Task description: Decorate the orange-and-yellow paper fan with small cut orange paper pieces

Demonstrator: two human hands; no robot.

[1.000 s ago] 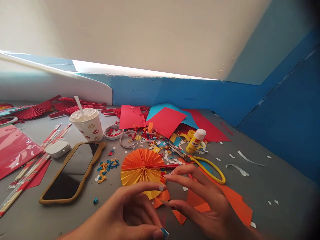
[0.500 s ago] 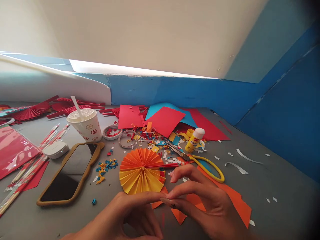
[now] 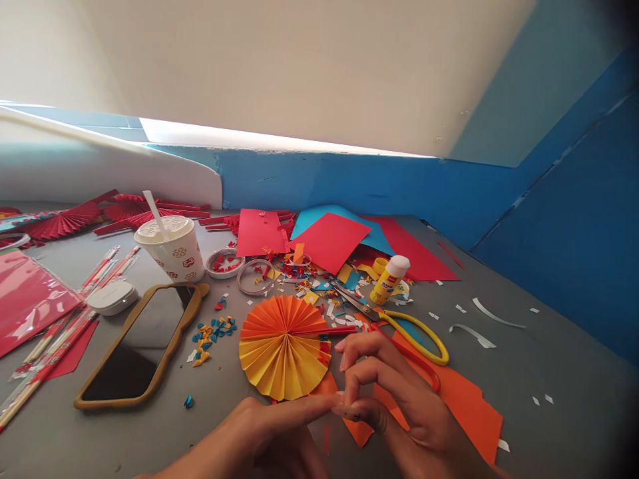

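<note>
My left hand [image 3: 264, 426] is at the bottom centre, its index finger stretched right until the tip meets the fingers of my right hand [image 3: 394, 392]. A tiny pale scrap [image 3: 341, 406] seems pinched at that meeting point, though fingers mostly hide it. Just above my hands lies a pleated orange and yellow paper fan [image 3: 284, 346], with a red stick [image 3: 332, 330] across it. Torn orange paper [image 3: 464, 412] lies under my right hand. A thin red strip [image 3: 424, 359] curves beyond that hand, and I cannot tell whether it is held. Yellow-handled scissors [image 3: 414, 339] lie close by.
A glue stick [image 3: 389, 283], tape rolls [image 3: 255, 277], paper scraps and red and blue sheets [image 3: 329, 241] cover the grey table [image 3: 564, 392] ahead. To the left are a lidded cup [image 3: 172, 251], a gold-framed mirror [image 3: 140, 346], and red fans [image 3: 62, 223]. A blue wall stands behind.
My hands have come closer together, with the fingertips now meeting near the fan's lower right edge. A thin red strip now shows beyond my right hand. The fan and scissors stay in place.
</note>
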